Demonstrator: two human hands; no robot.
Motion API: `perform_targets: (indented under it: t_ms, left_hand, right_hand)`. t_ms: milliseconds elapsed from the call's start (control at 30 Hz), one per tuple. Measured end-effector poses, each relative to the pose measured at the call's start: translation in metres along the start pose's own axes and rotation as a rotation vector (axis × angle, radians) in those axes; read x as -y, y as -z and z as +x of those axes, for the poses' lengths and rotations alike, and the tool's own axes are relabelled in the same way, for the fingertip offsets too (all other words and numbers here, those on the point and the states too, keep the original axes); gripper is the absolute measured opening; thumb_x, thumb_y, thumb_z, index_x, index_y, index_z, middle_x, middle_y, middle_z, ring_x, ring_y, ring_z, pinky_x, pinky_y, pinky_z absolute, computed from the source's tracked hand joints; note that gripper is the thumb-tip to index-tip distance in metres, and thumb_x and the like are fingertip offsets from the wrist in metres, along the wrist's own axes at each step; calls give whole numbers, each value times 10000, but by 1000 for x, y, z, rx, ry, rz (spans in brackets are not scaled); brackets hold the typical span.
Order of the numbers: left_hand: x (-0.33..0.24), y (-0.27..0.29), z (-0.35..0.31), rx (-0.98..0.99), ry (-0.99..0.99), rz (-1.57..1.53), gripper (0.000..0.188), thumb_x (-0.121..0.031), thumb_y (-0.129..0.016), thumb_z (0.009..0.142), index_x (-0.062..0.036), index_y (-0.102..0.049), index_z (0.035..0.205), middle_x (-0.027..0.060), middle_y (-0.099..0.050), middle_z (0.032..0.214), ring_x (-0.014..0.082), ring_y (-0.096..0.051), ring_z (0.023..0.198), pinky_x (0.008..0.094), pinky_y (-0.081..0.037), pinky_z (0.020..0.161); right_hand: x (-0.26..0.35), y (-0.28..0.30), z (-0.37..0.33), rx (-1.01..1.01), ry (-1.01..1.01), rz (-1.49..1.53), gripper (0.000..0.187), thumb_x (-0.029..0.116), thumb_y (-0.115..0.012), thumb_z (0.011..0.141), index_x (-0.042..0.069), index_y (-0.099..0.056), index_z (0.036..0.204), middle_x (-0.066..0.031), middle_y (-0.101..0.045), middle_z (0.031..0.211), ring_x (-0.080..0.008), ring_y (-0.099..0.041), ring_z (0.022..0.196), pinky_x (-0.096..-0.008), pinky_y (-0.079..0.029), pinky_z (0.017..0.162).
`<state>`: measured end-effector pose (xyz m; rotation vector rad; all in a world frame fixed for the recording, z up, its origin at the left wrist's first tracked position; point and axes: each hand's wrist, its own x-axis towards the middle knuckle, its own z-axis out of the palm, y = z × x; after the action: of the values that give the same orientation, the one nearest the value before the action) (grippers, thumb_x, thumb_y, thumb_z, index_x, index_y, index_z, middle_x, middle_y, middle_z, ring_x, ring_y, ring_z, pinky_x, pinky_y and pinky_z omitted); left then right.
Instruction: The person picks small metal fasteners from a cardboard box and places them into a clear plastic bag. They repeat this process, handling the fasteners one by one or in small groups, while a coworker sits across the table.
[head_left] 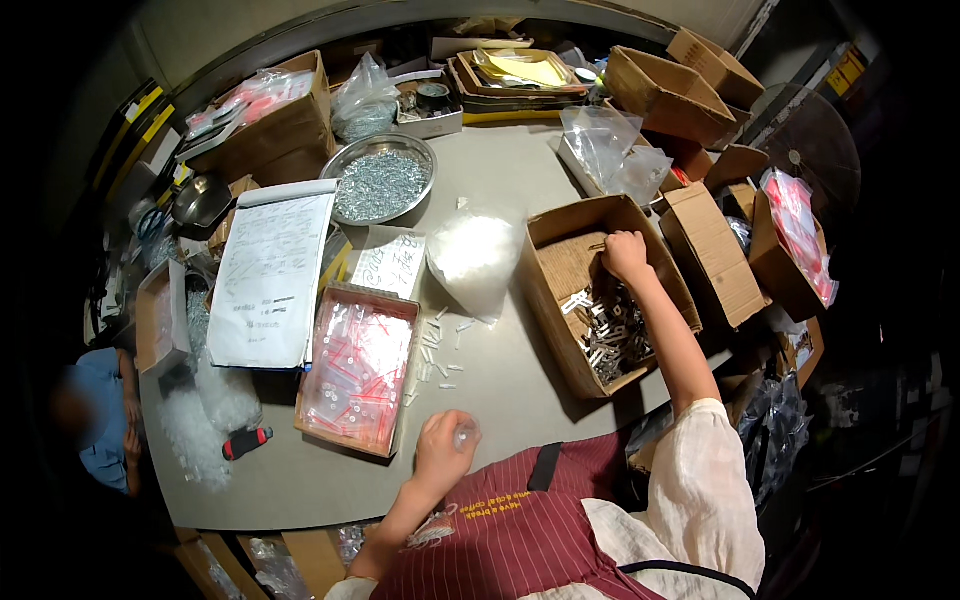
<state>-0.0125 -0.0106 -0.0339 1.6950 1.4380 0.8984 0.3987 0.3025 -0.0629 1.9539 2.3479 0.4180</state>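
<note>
My right hand (625,255) reaches into an open cardboard box (548,325), its fingers closed on a small brownish piece (597,247) near the far wall. Below that hand, a heap of small metal parts (615,335) fills the near part of the box. Close to the table's front edge, my left hand (445,447) is curled around a small clear plastic item (465,433); its exact kind is hard to make out. A shallow box (345,440) left of it holds clear bags with red printing (350,370). Small white plastic pieces (430,350) lie scattered beside it.
A bag of white pieces (475,255) stands mid-table. Behind are a metal bowl of screws (385,185) and a clipboard with papers (270,280). A red-black tool (247,442) lies at left, near another person (105,420). More cartons (710,255) crowd the right.
</note>
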Motion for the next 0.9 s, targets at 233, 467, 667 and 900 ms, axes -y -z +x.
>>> perform_targets:
  t_ms: [233, 467, 667, 900]
  left_hand:
    - [4, 7, -7, -74, 42, 41, 151, -45, -743, 811, -65, -647, 926, 98, -702, 897, 335, -656, 919, 433, -503, 834]
    - [-10, -1, 6, -51, 16, -50, 173, -56, -751, 827, -58, -651, 968, 96, -695, 915, 324, -654, 925, 417, -506, 839]
    - [-49, 6, 28, -58, -68, -132, 262, -51, -817, 769, -67, -650, 970, 81, -685, 928, 321, -624, 1026, 428, -489, 897]
    - [-60, 2, 40, -324, -174, -76, 306, -19, -816, 745, -39, -606, 966, 117, -645, 987, 347, -589, 1103, 446, -477, 913]
  right_hand:
    - [20, 55, 0, -215, -45, 524, 108, 109, -692, 759, 84, -762, 837, -160, -693, 880, -366, -676, 838, -475, -535, 762]
    - [46, 115, -36, -1, -178, 1650, 114, 54, -727, 887, 7, -713, 990, 22, -668, 880, -55, -608, 804, -236, -487, 739]
    - [104, 188, -105, 98, -148, 2023, 165, 42, -745, 848, 21, -684, 1000, 3, -664, 915, -79, -604, 855, -230, -461, 795]
    - [192, 207, -167, 302, -128, 2158, 173, -7, -729, 833, 8, -662, 992, -38, -669, 973, -122, -618, 912, -261, -483, 844]
